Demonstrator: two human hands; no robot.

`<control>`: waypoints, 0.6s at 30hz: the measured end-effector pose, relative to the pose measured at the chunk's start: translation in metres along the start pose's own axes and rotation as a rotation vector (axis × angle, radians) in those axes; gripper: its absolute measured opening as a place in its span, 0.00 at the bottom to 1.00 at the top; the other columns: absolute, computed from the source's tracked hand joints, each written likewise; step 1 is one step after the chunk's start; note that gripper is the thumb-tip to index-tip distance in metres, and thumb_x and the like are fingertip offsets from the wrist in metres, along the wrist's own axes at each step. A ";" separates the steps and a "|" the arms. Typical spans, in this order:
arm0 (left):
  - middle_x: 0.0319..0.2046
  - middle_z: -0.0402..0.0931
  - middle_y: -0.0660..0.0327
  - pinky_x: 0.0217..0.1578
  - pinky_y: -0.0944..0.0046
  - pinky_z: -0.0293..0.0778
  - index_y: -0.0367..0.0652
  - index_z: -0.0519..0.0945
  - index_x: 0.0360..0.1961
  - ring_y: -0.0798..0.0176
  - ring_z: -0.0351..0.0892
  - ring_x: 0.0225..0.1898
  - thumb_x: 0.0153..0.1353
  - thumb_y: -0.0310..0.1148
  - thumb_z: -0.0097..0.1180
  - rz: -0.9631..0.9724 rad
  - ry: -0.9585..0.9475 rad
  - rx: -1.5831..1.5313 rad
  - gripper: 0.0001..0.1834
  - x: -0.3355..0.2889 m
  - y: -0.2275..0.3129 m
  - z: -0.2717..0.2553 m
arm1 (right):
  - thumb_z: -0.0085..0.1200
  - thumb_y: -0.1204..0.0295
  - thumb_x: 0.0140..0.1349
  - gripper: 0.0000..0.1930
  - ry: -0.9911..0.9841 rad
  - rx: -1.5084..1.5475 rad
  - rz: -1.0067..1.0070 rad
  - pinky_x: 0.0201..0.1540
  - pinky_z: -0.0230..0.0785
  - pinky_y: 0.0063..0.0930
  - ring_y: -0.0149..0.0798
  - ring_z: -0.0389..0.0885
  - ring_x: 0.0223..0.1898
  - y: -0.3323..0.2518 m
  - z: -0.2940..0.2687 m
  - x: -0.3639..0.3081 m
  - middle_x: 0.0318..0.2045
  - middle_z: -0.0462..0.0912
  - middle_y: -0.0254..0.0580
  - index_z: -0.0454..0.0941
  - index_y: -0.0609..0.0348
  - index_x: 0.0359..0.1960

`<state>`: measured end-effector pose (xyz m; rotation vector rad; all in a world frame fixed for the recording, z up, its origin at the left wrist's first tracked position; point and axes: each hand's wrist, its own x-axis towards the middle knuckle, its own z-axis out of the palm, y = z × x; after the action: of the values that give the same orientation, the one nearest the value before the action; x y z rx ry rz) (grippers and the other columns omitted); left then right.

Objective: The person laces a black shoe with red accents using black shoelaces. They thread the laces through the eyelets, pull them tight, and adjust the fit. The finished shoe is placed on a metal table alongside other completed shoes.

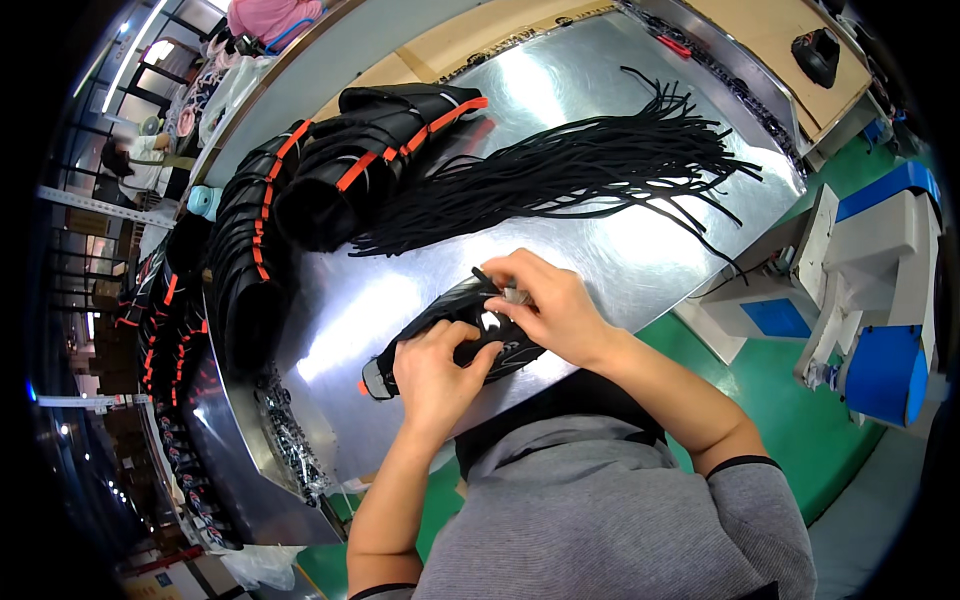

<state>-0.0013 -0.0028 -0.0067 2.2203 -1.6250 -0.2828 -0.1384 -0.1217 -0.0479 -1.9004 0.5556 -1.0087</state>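
Note:
A black shoe upper [446, 306] lies on the metal tabletop [330, 420] close in front of me, with a grey and orange end at its left. My left hand [432, 372] is closed on its near side, thumb and fingers bent over the black material. At the upper's right part, my right hand [556, 302] pinches with thumb and bent fingers around its opening. A short dark strip sticks up by those fingertips; I cannot tell whether it is a lace or an edge of the upper. My fingers cover much of the middle.
Beyond my hands lies a long bundle of black laces [570, 170]. Nested black uppers with orange edging [250, 240] line the left, beside another stack [370, 150]. A blue and white machine [880, 290] stands at right. A single dark shoe [816, 56] sits far right.

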 end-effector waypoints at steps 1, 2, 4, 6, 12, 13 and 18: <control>0.24 0.78 0.66 0.34 0.57 0.67 0.47 0.83 0.26 0.59 0.78 0.27 0.47 0.43 0.70 0.014 0.011 0.021 0.13 0.000 0.000 0.000 | 0.61 0.73 0.60 0.16 -0.006 0.053 0.134 0.31 0.72 0.32 0.44 0.82 0.30 -0.009 -0.004 -0.002 0.35 0.80 0.44 0.72 0.60 0.47; 0.24 0.78 0.66 0.33 0.57 0.67 0.47 0.82 0.26 0.58 0.78 0.27 0.47 0.43 0.70 0.027 0.023 0.043 0.13 0.000 0.000 0.002 | 0.60 0.71 0.61 0.18 -0.012 0.106 0.268 0.34 0.73 0.35 0.48 0.83 0.32 -0.014 -0.007 -0.006 0.37 0.81 0.47 0.70 0.60 0.50; 0.23 0.77 0.65 0.33 0.57 0.66 0.47 0.82 0.26 0.57 0.78 0.27 0.48 0.43 0.69 0.056 0.043 0.067 0.13 0.000 0.000 0.002 | 0.53 0.70 0.68 0.15 0.026 0.099 0.276 0.37 0.74 0.37 0.51 0.85 0.37 -0.016 -0.014 -0.018 0.38 0.83 0.52 0.66 0.63 0.50; 0.22 0.76 0.64 0.33 0.57 0.66 0.46 0.82 0.25 0.56 0.77 0.27 0.48 0.44 0.68 0.082 0.059 0.064 0.13 -0.001 -0.002 0.004 | 0.50 0.72 0.69 0.11 -0.142 0.162 0.469 0.38 0.75 0.36 0.50 0.85 0.35 -0.026 -0.024 -0.037 0.33 0.83 0.50 0.67 0.63 0.47; 0.21 0.74 0.64 0.32 0.56 0.65 0.46 0.81 0.24 0.56 0.77 0.28 0.47 0.42 0.69 0.103 0.071 0.052 0.12 0.000 -0.004 0.004 | 0.49 0.73 0.68 0.08 -0.248 0.129 0.448 0.36 0.75 0.36 0.48 0.86 0.34 -0.020 -0.010 -0.064 0.30 0.85 0.48 0.68 0.63 0.44; 0.21 0.74 0.64 0.32 0.56 0.65 0.46 0.80 0.24 0.57 0.77 0.28 0.47 0.42 0.69 0.103 0.073 0.052 0.12 0.000 -0.004 0.004 | 0.50 0.73 0.68 0.08 -0.269 0.120 0.464 0.36 0.75 0.36 0.48 0.86 0.34 -0.021 -0.010 -0.062 0.30 0.85 0.48 0.68 0.63 0.43; 0.22 0.75 0.65 0.31 0.59 0.64 0.45 0.80 0.23 0.58 0.76 0.27 0.46 0.38 0.70 0.166 0.103 0.038 0.12 -0.001 -0.005 0.004 | 0.50 0.73 0.68 0.08 -0.309 0.121 0.511 0.36 0.75 0.36 0.48 0.85 0.32 -0.021 -0.007 -0.055 0.28 0.84 0.47 0.68 0.65 0.43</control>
<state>0.0010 -0.0008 -0.0127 2.0740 -1.7583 -0.0919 -0.1763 -0.0757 -0.0512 -1.6432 0.7281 -0.4011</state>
